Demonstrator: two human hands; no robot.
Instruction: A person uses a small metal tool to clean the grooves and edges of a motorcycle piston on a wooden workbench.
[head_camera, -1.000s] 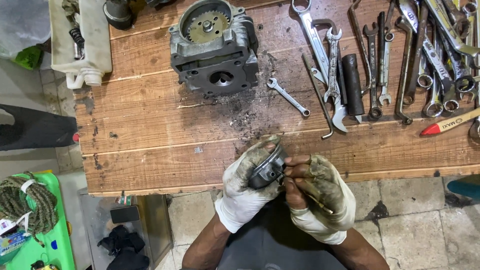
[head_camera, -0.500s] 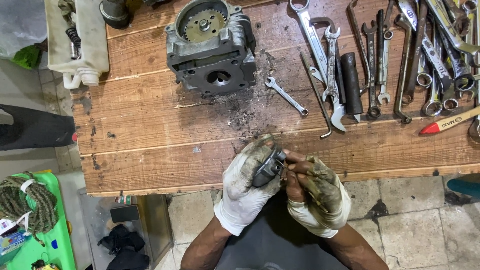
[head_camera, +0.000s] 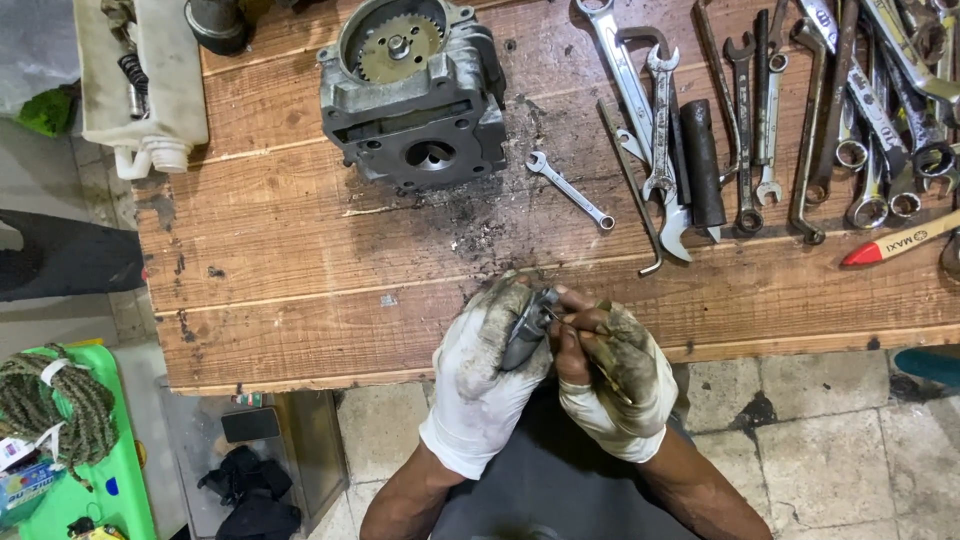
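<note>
A worn wooden bench (head_camera: 300, 260) carried the work, its planks stained dark with grit and oily crumbs near the front edge. Toward the back stood a grey cast-metal engine housing (head_camera: 415, 95) with a toothed gear showing in its round opening, and at the far left corner sat a grimy white plastic container (head_camera: 145, 80). A spread of wrenches and spanners (head_camera: 800, 110) covered the right side, with one small combination spanner (head_camera: 570, 190) lying alone between the housing and the rest.

At the front edge, both hands wore soiled white gloves. The left hand (head_camera: 490, 370) was wrapped around a small dark metal part (head_camera: 525, 330), its grip closed firmly on it, holding it just off the edge of the bench rather than over the planks. The right hand (head_camera: 610, 375) pinched a thin tool or pin at the part's upper end; the grip was closed, but what it pinched was too small to name.

The main risk appeared to be a drop: the part hung over the tiled floor (head_camera: 850, 450), and greasy gloves could let it slip. A slip of the thin tool could also jab the left glove, since the fingers of both hands were touching. Loose grit on the planks could likely foul the part if it were set down there.
</note>
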